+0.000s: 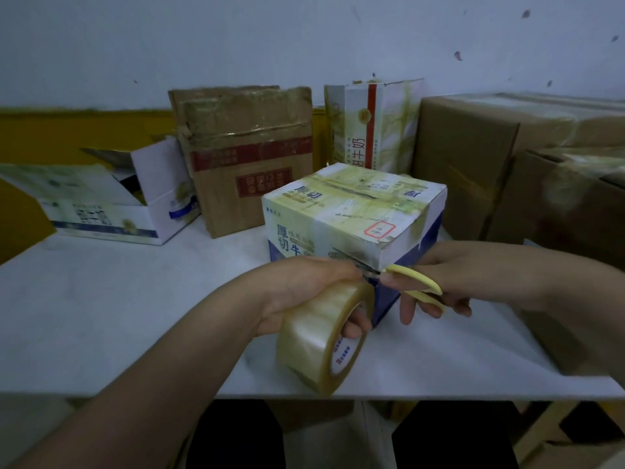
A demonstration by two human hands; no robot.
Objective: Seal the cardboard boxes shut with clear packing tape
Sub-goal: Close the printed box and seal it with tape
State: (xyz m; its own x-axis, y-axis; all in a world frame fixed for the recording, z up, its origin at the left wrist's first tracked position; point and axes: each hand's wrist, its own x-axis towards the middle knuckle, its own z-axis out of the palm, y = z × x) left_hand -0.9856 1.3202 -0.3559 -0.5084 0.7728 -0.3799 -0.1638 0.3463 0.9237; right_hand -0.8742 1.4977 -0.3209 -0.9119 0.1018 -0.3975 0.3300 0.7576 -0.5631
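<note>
A white and blue printed carton [351,211] stands in the middle of the table, its flaps down and yellowish clear tape across its top. My left hand [304,292] grips a big roll of clear packing tape [321,336] just in front of the carton's near corner. My right hand [473,282] holds yellow-handled scissors [416,286], fingers through the loops. The blades point left at the carton's near corner, where tape runs from the roll. The blade tips are mostly hidden between hand and carton.
An open white carton [111,204] lies at the left. A worn brown box [247,157] and a tall printed carton [372,126] stand behind. Large brown boxes [507,157] crowd the right side. The white table's [118,316] front edge is close to me.
</note>
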